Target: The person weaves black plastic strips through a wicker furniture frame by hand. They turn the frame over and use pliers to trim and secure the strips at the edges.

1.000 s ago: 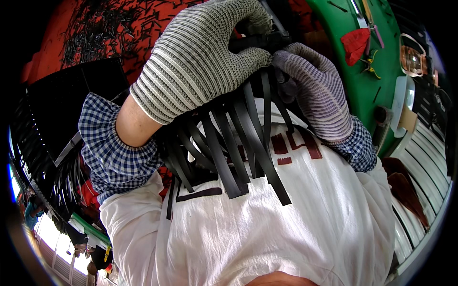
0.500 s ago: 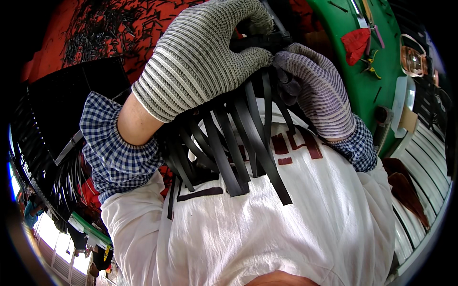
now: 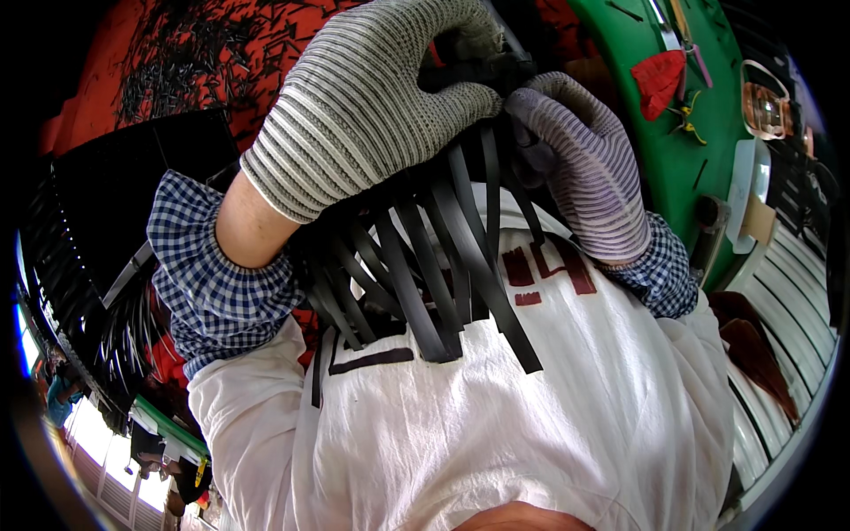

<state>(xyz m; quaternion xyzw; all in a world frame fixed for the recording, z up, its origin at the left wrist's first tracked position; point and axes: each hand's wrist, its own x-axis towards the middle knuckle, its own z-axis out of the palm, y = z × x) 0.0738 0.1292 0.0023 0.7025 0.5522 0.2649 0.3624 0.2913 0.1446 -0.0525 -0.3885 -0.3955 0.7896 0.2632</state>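
Observation:
My left hand (image 3: 359, 111), in a grey-and-white striped knit glove, is closed with thumb and fingers around the edge of a dark strip weave (image 3: 482, 73). Close by on the right, my right hand (image 3: 589, 168), in a similar glove, has its fingers bent together at the weave's edge. Whatever its fingertips pinch is hidden in shadow. Below both hands several flat black plastic strips (image 3: 416, 292) hang loose, their ends lying over my white shirt (image 3: 549, 416). My left hand and forearm hide much of the woven part.
Black strip scraps litter a red surface (image 3: 93, 97) at upper left. A green table (image 3: 620, 40) at right holds a red cloth piece (image 3: 658, 84) and yellow-handled pliers (image 3: 690, 131). A black panel (image 3: 115, 186) stands left; light slats (image 3: 779, 301) run along the right.
Both hands have shifted slightly left, keeping close together at the weave. The longest loose strip's end has drawn up a little on my shirt.

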